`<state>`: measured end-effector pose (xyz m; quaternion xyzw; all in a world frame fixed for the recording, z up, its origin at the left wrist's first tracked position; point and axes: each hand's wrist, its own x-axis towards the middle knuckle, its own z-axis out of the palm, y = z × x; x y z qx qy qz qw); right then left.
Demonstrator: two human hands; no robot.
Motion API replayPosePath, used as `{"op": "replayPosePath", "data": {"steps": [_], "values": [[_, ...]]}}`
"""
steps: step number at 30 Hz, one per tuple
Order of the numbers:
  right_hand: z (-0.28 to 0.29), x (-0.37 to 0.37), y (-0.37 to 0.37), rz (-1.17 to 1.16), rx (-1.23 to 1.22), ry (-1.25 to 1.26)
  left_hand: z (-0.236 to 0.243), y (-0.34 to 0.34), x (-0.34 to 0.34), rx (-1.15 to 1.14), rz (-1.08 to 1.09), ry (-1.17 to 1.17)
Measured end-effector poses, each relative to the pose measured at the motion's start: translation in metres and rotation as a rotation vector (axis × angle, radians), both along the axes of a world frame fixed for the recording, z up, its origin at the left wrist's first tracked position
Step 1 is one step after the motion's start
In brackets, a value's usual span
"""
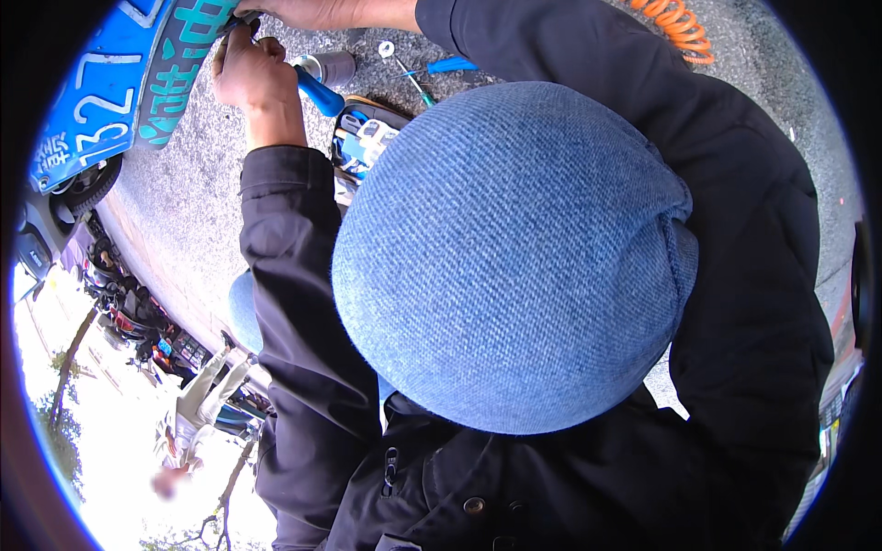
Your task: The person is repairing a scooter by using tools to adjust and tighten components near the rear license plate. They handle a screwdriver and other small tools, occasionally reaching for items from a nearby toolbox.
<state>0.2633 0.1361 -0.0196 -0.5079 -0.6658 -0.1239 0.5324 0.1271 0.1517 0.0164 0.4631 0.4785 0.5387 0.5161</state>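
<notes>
My left hand (246,69) is closed at the edge of a flap with teal lettering (165,110), beside a blue licence plate (92,92) at upper left. What its fingers grip is hidden. A thick blue handle (317,90) sticks out beside it; I cannot tell whether that is held. My right hand (289,13) reaches in from above, cut by the frame edge, its fingers bent round a small dark part that I cannot make out, near the left fingertips. Behind them on the pavement are a spray can (333,66) and an open case of tools (354,138).
My denim knee (514,257) fills the middle. A screwdriver (424,95), white roll (386,49), blue tool (450,64) and orange coiled hose (671,28) lie on the pavement (184,211). A tyre (87,191), parked scooters (138,312) and another person (197,413) are at left.
</notes>
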Motion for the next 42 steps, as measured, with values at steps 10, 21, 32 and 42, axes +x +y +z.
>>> {"op": "replayPosePath", "data": {"steps": [10,21,32,42], "values": [[0.005,0.000,-0.004,0.027,0.000,0.009,0.013,0.000,0.001,-0.206,0.014,-0.133],[0.010,0.000,-0.008,0.039,0.013,0.019,0.012,-0.004,0.006,-0.170,0.118,-0.101],[0.010,0.006,-0.011,0.089,-0.065,0.063,0.009,-0.001,0.004,-0.161,0.097,-0.138],[0.007,0.007,-0.007,0.099,-0.057,0.006,-0.010,0.014,-0.011,-0.044,-0.014,0.082]]}}
